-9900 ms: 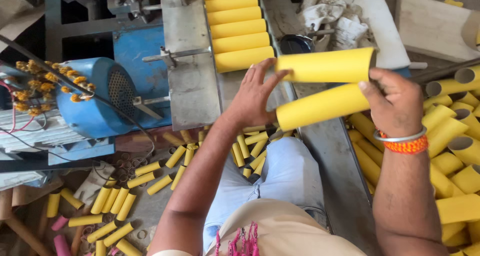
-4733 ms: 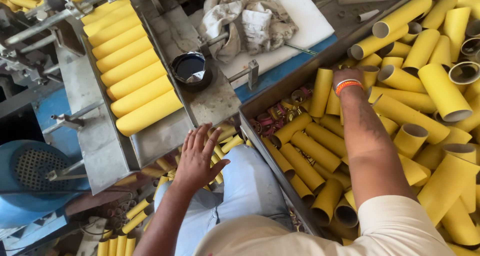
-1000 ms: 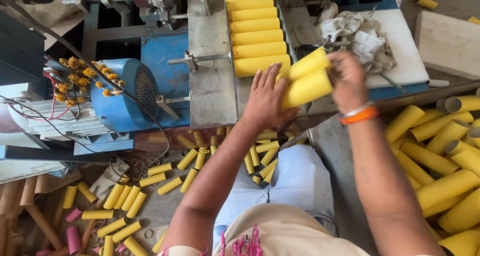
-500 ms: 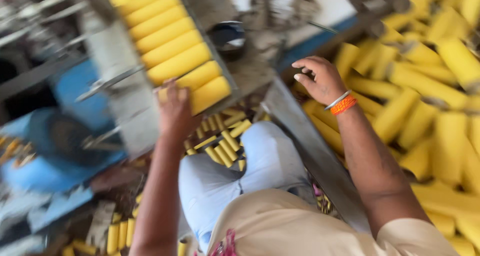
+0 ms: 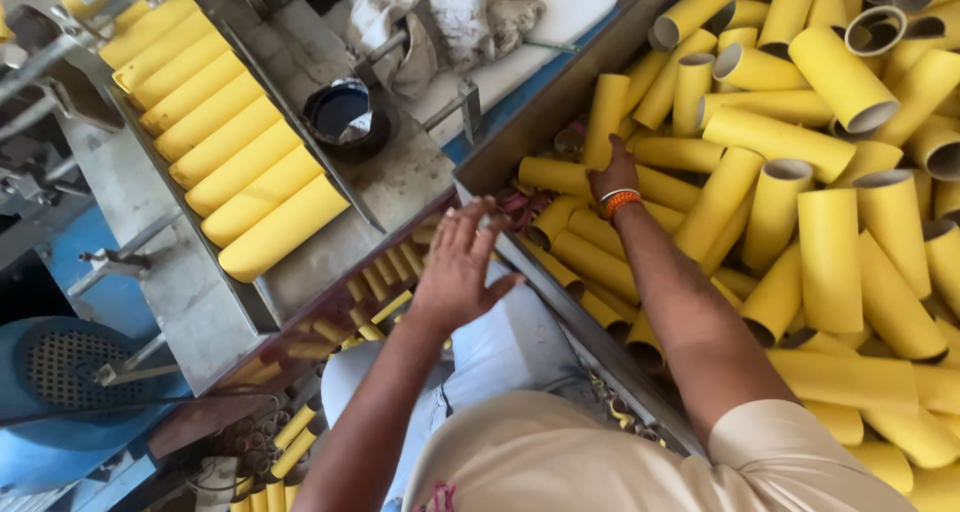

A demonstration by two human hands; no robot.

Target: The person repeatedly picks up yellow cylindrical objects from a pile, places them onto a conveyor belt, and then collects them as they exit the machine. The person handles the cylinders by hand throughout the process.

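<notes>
Right hand [image 5: 612,168]: reaches into the bin of yellow tubes [image 5: 830,262] at 2 o'clock, palm down, fingers curled over one tube [image 5: 606,122] that lies among the pile; whether the fingers fully close round it cannot be told, as the hand hides them. An orange and white bangle [image 5: 620,200] sits at the wrist.

Left hand [image 5: 458,267]: open, fingers spread, holding nothing; it hovers at centre, just beside the near edge of the metal worktop [image 5: 400,182].

Yellow tubes: a loose heap fills the bin from 1 to 4 o'clock, lying at all angles, several showing open grey ends.

Tray row [image 5: 225,142]: long yellow tubes laid side by side in a metal channel at 10 to 11 o'clock, touching one another.

Dark round pot [image 5: 345,117]: on the worktop at 12 o'clock, just beside the tray row.

Crumpled rags [image 5: 445,12]: at 12 o'clock, beyond the pot.

Blue motor housing [image 5: 60,392]: at 8 o'clock.

Short yellow pieces [image 5: 385,272]: scattered below the worktop edge near the left hand.
</notes>
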